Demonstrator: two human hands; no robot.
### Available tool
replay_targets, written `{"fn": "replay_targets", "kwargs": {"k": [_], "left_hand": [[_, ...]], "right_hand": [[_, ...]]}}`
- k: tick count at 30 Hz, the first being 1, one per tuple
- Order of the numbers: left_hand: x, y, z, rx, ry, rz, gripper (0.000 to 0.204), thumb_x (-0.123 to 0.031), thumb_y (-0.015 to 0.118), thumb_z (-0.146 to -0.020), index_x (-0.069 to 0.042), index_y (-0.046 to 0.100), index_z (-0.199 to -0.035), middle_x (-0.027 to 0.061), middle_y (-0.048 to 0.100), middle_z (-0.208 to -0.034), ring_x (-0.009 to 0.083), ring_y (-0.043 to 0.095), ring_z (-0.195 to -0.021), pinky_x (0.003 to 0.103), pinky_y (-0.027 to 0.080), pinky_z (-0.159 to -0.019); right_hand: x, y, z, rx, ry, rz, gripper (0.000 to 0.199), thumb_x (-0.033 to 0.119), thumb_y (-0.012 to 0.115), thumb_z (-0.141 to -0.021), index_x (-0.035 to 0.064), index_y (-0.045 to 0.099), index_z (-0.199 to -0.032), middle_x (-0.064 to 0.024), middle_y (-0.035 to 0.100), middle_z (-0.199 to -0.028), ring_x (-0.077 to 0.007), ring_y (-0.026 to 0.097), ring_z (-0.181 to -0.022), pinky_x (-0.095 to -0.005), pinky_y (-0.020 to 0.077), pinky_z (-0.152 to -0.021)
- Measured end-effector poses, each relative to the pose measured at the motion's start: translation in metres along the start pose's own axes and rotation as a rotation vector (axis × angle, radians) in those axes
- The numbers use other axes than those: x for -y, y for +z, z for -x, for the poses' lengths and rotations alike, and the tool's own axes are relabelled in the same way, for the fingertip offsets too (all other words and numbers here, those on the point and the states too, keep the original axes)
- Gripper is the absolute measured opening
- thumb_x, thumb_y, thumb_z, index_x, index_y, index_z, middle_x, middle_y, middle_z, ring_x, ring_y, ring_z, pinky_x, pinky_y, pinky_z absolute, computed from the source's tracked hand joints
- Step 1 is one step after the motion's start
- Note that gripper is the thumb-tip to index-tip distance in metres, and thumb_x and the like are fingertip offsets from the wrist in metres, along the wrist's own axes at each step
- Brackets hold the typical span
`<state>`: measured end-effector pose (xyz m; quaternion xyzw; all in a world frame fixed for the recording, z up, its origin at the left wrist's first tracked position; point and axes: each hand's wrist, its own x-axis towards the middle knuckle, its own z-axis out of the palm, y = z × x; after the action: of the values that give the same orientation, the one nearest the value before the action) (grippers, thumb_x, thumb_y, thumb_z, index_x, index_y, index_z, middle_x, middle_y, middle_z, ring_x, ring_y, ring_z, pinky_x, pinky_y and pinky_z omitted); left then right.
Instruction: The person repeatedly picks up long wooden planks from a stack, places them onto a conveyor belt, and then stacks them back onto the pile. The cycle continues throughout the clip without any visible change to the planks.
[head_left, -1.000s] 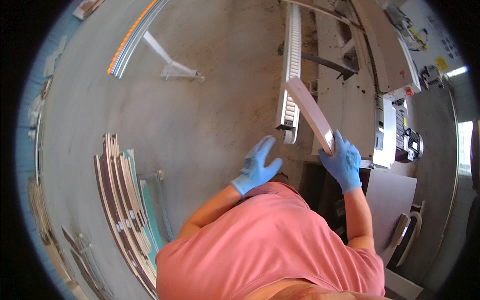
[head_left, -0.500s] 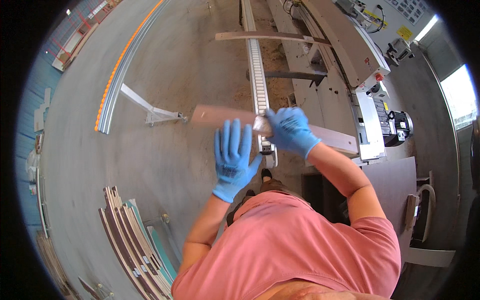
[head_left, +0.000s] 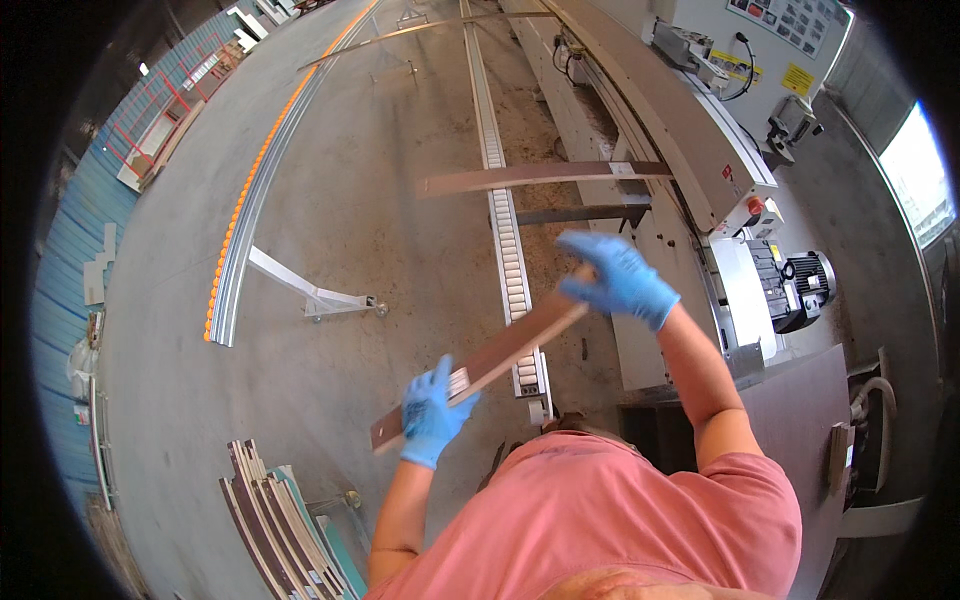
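A narrow brown board [head_left: 515, 334] with pale edges and a white label slants in front of me, its right end higher in the picture. My left hand [head_left: 432, 408] is wrapped round it near the lower left end, beside the label. At the other end is my right hand [head_left: 622, 282], the board's tip between thumb and fingers. Both hands wear blue gloves. Under the board runs a narrow roller track [head_left: 513, 262]. Farther off, a second brown board [head_left: 520, 178] lies across the track, its right end at the long machine [head_left: 660, 105].
On the left, a rail with orange rollers [head_left: 262, 165] stands on a white leg [head_left: 315, 292]. Stacked strips [head_left: 275, 525] are at the lower left. A black motor [head_left: 805, 280] and a dark panel [head_left: 790, 410] are on the right. Another long strip [head_left: 420, 28] spans both tracks farther away.
The board has come nearer and tilted, its left end dropping. My left hand has moved down and closed on it. My right hand has shifted slightly right and down, to the board's right end.
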<state>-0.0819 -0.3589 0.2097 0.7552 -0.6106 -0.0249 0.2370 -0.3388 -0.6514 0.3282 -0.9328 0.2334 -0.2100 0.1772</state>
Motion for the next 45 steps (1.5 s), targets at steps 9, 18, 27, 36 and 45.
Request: {"fn": "replay_targets", "kwargs": {"k": [9,18,27,36,45], "left_hand": [[0.043,-0.007,0.087,-0.061,-0.848,0.77,0.068,-0.056,0.067,-0.1,0.003,0.065,-0.133,0.0147,0.074,-0.107,0.0205,0.072,-0.096,0.041,0.058,-0.084],[0.027,-0.016,0.126,-0.192,-0.935,1.265,0.086,-0.073,0.042,-0.103,-0.002,0.054,-0.15,0.011,0.071,-0.121,0.0219,0.069,-0.105,0.041,0.055,-0.099],[0.051,-0.029,0.197,-0.168,-0.852,1.054,0.068,-0.057,0.048,-0.109,0.0,0.056,-0.146,0.0105,0.072,-0.119,0.0203,0.07,-0.101,0.035,0.058,-0.093],[0.042,-0.044,0.293,-0.332,-0.769,0.7,0.055,-0.042,0.064,-0.103,0.007,0.061,-0.129,0.005,0.063,-0.093,0.0137,0.057,-0.081,0.033,0.051,-0.075],[-0.044,-0.052,0.456,-0.471,-0.978,0.332,0.065,-0.044,0.077,-0.093,0.006,0.061,-0.131,0.0197,0.07,-0.107,0.0295,0.068,-0.093,0.041,0.054,-0.084]], "right_hand": [[-0.17,0.05,-0.07,0.233,0.34,0.669,0.107,0.059,0.084,-0.078,0.0121,0.035,-0.16,-0.0156,0.035,-0.168,-0.0367,0.031,-0.155,-0.0507,0.0278,-0.126],[-0.18,0.1,-0.06,0.229,0.309,0.613,0.093,0.048,0.083,-0.079,0.0131,0.043,-0.155,-0.0199,0.059,-0.139,-0.0411,0.058,-0.128,-0.0519,0.0477,-0.107],[-0.124,0.105,-0.003,0.363,0.255,0.618,0.046,0.042,0.076,-0.083,0.0081,0.065,-0.113,-0.0206,0.068,-0.115,-0.0414,0.067,-0.109,-0.0521,0.055,-0.094],[0.012,0.112,0.067,0.288,0.167,0.457,0.051,0.045,0.076,-0.085,0.0107,0.064,-0.121,-0.0186,0.07,-0.112,-0.041,0.069,-0.102,-0.0518,0.0556,-0.088],[0.158,0.155,0.152,0.235,0.017,0.074,0.038,0.035,0.079,-0.088,0.0065,0.068,-0.111,-0.0192,0.07,-0.1,-0.0396,0.07,-0.092,-0.0501,0.0553,-0.082]]}}
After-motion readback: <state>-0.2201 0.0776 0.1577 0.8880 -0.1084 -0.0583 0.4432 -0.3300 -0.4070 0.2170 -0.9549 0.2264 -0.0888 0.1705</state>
